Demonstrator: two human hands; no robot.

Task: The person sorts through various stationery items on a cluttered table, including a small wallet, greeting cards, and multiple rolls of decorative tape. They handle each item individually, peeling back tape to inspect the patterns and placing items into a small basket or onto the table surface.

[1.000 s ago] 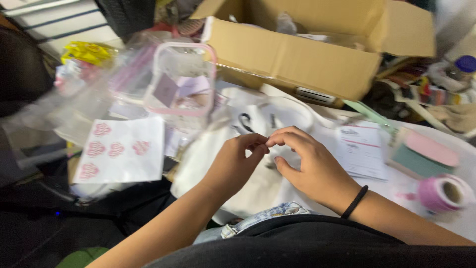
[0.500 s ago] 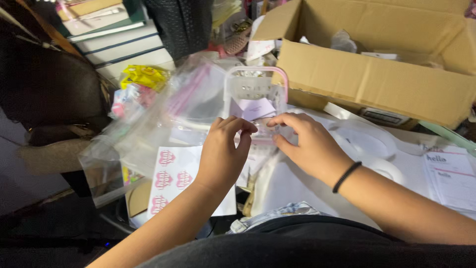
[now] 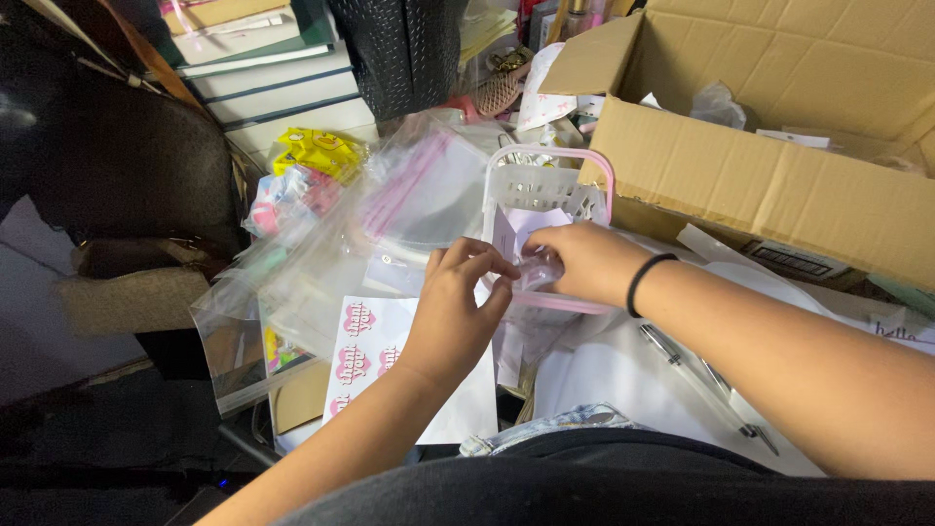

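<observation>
Two hands are seen. The left hand (image 3: 455, 310) is curled, its fingertips pinched on something small and clear. The right hand (image 3: 582, 261) is closed over it at the near rim of one white basket with a pink rim (image 3: 545, 185), so it is nearer. One sticker sheet (image 3: 370, 351) lies just left. One cardboard box (image 3: 779, 185) stands behind.
</observation>
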